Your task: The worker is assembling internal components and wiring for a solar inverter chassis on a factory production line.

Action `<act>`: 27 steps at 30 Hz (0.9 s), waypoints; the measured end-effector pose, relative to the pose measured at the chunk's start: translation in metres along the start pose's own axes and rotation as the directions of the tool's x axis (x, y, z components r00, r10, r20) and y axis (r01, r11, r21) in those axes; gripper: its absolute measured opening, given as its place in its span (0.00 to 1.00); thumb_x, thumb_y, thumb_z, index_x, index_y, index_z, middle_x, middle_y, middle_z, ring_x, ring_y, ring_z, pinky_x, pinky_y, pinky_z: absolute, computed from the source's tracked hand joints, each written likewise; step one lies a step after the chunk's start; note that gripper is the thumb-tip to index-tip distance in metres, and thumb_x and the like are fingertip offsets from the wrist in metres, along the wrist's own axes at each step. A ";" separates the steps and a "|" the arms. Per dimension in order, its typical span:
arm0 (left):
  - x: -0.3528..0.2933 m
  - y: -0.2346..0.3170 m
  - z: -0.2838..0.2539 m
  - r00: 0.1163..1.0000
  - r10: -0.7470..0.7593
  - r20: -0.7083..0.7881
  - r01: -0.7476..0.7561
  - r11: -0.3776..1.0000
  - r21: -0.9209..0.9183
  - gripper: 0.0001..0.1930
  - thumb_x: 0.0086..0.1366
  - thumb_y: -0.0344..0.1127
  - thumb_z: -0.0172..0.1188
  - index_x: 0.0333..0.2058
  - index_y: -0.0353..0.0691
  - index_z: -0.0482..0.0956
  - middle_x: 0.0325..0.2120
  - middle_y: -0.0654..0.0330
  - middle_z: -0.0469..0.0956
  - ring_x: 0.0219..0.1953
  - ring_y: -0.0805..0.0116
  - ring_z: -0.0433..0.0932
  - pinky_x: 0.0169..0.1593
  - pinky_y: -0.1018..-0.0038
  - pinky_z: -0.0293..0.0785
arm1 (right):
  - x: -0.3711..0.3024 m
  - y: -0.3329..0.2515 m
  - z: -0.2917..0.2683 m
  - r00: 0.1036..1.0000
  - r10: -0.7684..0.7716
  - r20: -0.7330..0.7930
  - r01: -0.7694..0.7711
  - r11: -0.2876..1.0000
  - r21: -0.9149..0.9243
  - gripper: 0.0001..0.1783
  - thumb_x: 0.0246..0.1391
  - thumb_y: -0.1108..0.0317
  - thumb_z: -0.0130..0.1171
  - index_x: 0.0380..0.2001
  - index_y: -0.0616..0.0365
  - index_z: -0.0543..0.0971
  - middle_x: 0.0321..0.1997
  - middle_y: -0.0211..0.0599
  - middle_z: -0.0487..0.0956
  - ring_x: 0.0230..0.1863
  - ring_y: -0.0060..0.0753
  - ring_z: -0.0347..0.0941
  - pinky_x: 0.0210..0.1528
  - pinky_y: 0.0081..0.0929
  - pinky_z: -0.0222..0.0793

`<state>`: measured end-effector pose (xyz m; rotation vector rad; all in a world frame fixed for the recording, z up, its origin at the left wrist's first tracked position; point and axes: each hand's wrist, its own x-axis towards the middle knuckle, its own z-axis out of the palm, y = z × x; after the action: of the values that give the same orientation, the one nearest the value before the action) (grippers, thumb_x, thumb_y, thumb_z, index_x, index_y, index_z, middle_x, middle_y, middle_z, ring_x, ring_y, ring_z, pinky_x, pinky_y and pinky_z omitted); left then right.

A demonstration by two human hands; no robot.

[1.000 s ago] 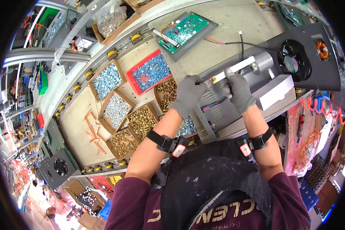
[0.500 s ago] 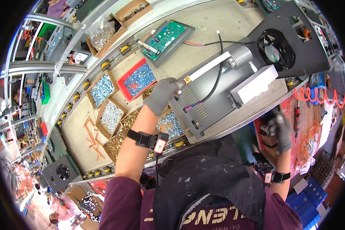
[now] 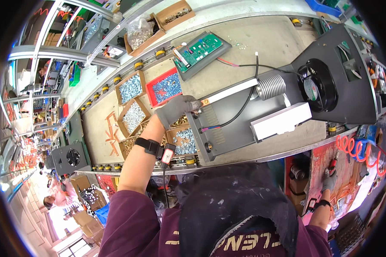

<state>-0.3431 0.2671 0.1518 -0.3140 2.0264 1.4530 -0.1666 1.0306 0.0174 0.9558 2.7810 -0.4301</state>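
Note:
On the bench lies a dark grey metal housing (image 3: pixel 240 113), its fan (image 3: pixel 314 85) at the right. A white flat strip (image 3: pixel 229 92) runs from a ribbed silver cylinder (image 3: pixel 272 88) to the housing's left corner. There my left hand (image 3: pixel 176 110), in a grey glove, pinches the strip's copper-coloured end. Far to the right, at the red surface below the bench, my gloved right hand (image 3: pixel 329 182) is closed around a red and black power screwdriver (image 3: pixel 333 163), most of which it hides. A long white box-shaped part (image 3: pixel 283 121) is on the housing's near side.
Left of the housing stand cardboard boxes of screws and nuts (image 3: pixel 133 115) and a red tray (image 3: pixel 150 95) of small fasteners. A green circuit board (image 3: pixel 201 48) lies behind on a grey plate. A red coiled hose (image 3: pixel 360 154) hangs at right. Another person (image 3: pixel 60 192) is at far left.
My right hand has moved from beside the round parts below the bench out to the power screwdriver. My left hand stays at the strip's end. The whole view has shifted.

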 end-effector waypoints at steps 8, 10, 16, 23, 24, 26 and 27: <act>-0.001 -0.018 0.006 1.000 0.011 0.022 -0.009 0.996 -0.089 0.19 0.64 0.42 0.58 0.44 0.30 0.79 0.37 0.56 0.81 0.40 0.69 0.77 0.46 0.72 0.73 | -0.076 -0.122 -0.094 0.901 -0.327 0.285 -0.160 0.361 0.919 0.30 0.55 0.53 0.62 0.57 0.54 0.68 0.42 0.30 0.74 0.42 0.22 0.71 0.43 0.24 0.71; 0.000 -0.021 0.010 0.982 0.177 -0.060 -0.179 0.984 -0.021 0.18 0.62 0.41 0.59 0.43 0.31 0.80 0.37 0.55 0.81 0.39 0.67 0.78 0.45 0.70 0.74 | -0.102 -0.199 -0.115 0.881 -0.446 0.157 -0.126 0.098 0.987 0.36 0.51 0.54 0.66 0.60 0.54 0.64 0.44 0.31 0.73 0.42 0.25 0.71 0.46 0.30 0.73; 0.004 -0.022 0.019 0.965 0.081 -0.250 -0.033 0.981 0.192 0.25 0.55 0.52 0.62 0.42 0.36 0.82 0.42 0.47 0.78 0.43 0.51 0.78 0.48 0.63 0.73 | -0.134 -0.437 -0.139 0.459 -0.886 -0.066 -0.093 -0.122 0.988 0.35 0.40 0.56 0.72 0.46 0.50 0.61 0.43 0.31 0.65 0.44 0.33 0.67 0.50 0.37 0.67; 0.002 -0.017 0.026 0.959 0.031 -0.283 0.004 0.993 0.122 0.20 0.56 0.49 0.64 0.37 0.36 0.83 0.37 0.48 0.80 0.39 0.54 0.80 0.45 0.66 0.75 | -0.194 -0.600 -0.072 0.434 -0.897 -0.083 -0.043 -0.113 0.993 0.23 0.50 0.77 0.59 0.51 0.61 0.68 0.46 0.45 0.76 0.42 0.37 0.75 0.44 0.35 0.75; 0.002 -0.016 0.025 0.958 0.041 -0.285 0.004 0.988 0.156 0.20 0.56 0.49 0.64 0.37 0.36 0.83 0.37 0.49 0.80 0.39 0.55 0.80 0.45 0.66 0.74 | -0.195 -0.613 -0.066 0.331 -0.938 -0.106 -0.036 -0.125 0.992 0.20 0.51 0.77 0.59 0.48 0.60 0.69 0.45 0.46 0.77 0.40 0.35 0.75 0.41 0.32 0.75; 0.002 -0.013 0.023 0.953 0.052 -0.297 0.006 0.982 0.190 0.21 0.55 0.50 0.65 0.36 0.36 0.83 0.38 0.49 0.80 0.40 0.55 0.80 0.45 0.67 0.74 | -0.200 -0.626 -0.055 0.300 -0.948 -0.102 0.013 -0.102 0.995 0.18 0.51 0.76 0.59 0.46 0.60 0.69 0.42 0.47 0.77 0.36 0.30 0.74 0.36 0.28 0.72; 0.001 -0.013 0.023 0.951 0.052 -0.304 0.007 0.982 0.189 0.21 0.55 0.50 0.66 0.36 0.36 0.83 0.38 0.50 0.79 0.40 0.55 0.79 0.46 0.67 0.74 | -0.202 -0.628 -0.052 0.296 -0.952 -0.085 0.012 -0.085 0.996 0.18 0.51 0.76 0.59 0.46 0.60 0.69 0.42 0.46 0.77 0.36 0.30 0.74 0.36 0.28 0.72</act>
<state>-0.3295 0.2836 0.1365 -0.4631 2.4047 1.2748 -0.4030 0.4590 0.2516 -0.6913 1.5164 -2.2633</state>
